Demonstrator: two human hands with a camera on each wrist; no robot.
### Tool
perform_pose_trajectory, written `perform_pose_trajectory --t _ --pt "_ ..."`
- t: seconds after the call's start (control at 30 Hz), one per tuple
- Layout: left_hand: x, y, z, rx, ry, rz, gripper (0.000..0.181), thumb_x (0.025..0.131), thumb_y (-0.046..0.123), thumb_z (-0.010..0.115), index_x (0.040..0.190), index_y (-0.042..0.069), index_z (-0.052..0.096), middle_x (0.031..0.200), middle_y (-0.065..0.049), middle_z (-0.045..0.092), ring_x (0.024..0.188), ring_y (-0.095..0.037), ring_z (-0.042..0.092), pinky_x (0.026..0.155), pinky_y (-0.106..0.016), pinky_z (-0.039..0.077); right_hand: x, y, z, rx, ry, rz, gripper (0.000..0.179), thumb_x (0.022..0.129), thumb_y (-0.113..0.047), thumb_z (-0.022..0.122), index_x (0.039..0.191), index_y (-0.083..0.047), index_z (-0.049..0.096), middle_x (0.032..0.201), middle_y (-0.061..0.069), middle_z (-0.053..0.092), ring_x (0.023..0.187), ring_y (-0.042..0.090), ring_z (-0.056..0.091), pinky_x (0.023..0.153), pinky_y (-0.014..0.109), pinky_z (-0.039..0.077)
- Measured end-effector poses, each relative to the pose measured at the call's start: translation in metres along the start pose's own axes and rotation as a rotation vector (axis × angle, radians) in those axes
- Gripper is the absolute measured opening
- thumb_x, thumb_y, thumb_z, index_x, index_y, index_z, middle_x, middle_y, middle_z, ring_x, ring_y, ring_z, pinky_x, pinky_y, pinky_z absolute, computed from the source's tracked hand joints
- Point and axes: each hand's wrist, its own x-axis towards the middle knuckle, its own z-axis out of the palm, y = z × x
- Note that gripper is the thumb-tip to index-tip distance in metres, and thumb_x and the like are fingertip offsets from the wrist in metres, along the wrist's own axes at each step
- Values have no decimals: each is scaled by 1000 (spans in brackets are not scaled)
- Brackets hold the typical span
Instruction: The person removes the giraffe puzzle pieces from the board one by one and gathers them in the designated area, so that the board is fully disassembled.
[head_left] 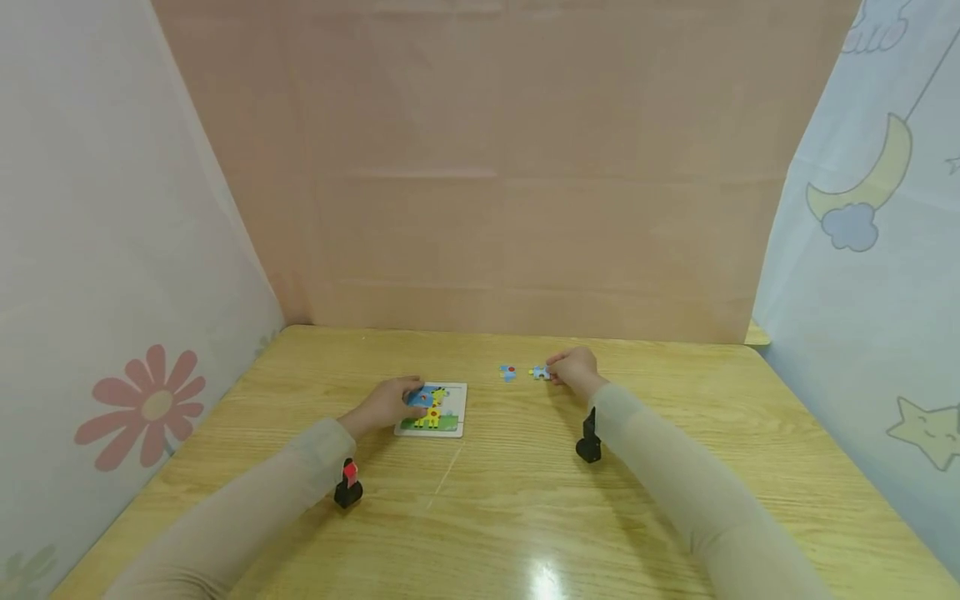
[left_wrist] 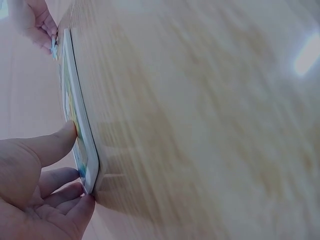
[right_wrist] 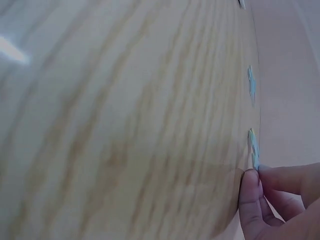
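Note:
A giraffe jigsaw puzzle in a white-edged tray (head_left: pixel 462 408) lies on the table, left of the middle. My left hand (head_left: pixel 386 404) holds it by its left side, covering part of the picture. In the left wrist view the thumb (left_wrist: pixel 62 140) lies on the picture while the other fingers curl at the tray's edge. Farther right, my right hand (head_left: pixel 576 369) pinches a light blue puzzle piece (head_left: pixel 540 373) between thumb and fingertips, at table level. Just left of that lies a loose blue puzzle piece (head_left: pixel 507 373) with a red spot.
The wooden table (head_left: pixel 480 517) reaches back to a plain brownish backdrop (head_left: pixel 510 183). Pale patterned cloths hang at the left (head_left: pixel 120 250) and right (head_left: pixel 847 317) sides. A small black device hangs at each wrist.

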Motion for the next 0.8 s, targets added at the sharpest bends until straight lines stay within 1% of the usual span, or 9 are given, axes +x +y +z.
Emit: perform_pose_trajectory --t 0.17,0.3,0.43,0.57,0.7,0.8 --pt "0 1 1 1 4 -2 63 88 20 72 142 1 46 152 -17 38 141 -39 33 114 -51 29 -3 -1 -3 -37 29 -40 19 89 -1 62 104 7 70 93 20 72 55 8 60 56 19 54" --pt "0 3 0 0 4 7 63 88 20 72 143 1 45 152 -17 38 141 -38 33 115 -50 29 -6 -3 -5 -39 48 -46 19 90 -1 61 104 7 71 99 21 71 60 10 62 58 20 54" --pt "-1 4 -1 0 0 6 64 88 21 72 143 1 45 153 -17 37 141 -38 32 115 -51 29 -3 -5 -4 -49 55 -32 19 89 0 62 104 6 71 98 20 71 62 12 63 57 20 54" --pt "0 3 1 13 4 6 64 88 21 72 143 1 45 152 -17 37 141 -38 33 114 -51 30 -3 -5 -3 -64 64 -23 19 89 0 62 105 5 71 98 21 71 59 11 62 56 20 53" --pt "2 3 3 34 8 -2 65 88 22 72 143 1 45 152 -16 39 140 -38 34 114 -50 30 -5 -6 -4 -69 63 -23 20 90 -1 61 106 7 70 98 22 71 58 11 62 55 20 53" --pt "2 4 4 33 8 -16 65 88 23 72 143 1 44 152 -16 38 141 -38 33 115 -50 29 -6 -7 -4 -76 59 -24 21 90 -2 61 107 7 69 97 22 71 56 10 62 54 20 52"
